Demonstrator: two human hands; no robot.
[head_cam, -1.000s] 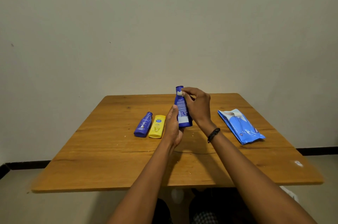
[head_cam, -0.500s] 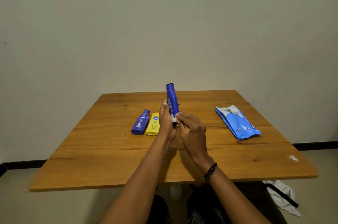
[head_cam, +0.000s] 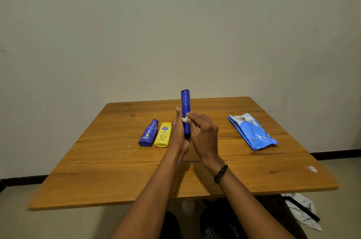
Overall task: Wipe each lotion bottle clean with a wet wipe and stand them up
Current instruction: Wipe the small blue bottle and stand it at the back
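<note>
A tall dark-blue lotion bottle (head_cam: 185,108) is held upright above the wooden table (head_cam: 117,170), edge-on to me. My left hand (head_cam: 178,133) grips its lower half from the left. My right hand (head_cam: 204,134) pinches a small white wet wipe (head_cam: 185,119) against the bottle's middle. A small blue lotion bottle (head_cam: 148,133) and a yellow lotion bottle (head_cam: 163,134) lie flat side by side to the left of my hands.
A blue pack of wet wipes (head_cam: 252,132) lies on the right side of the table with its flap open. A white cloth with a dark strap (head_cam: 301,209) lies on the floor under the table's right corner. A plain wall stands behind.
My right hand went from the bottle's cap down to its base, then back up to its middle with the wipe. The bottle turned from label-facing to edge-on.
</note>
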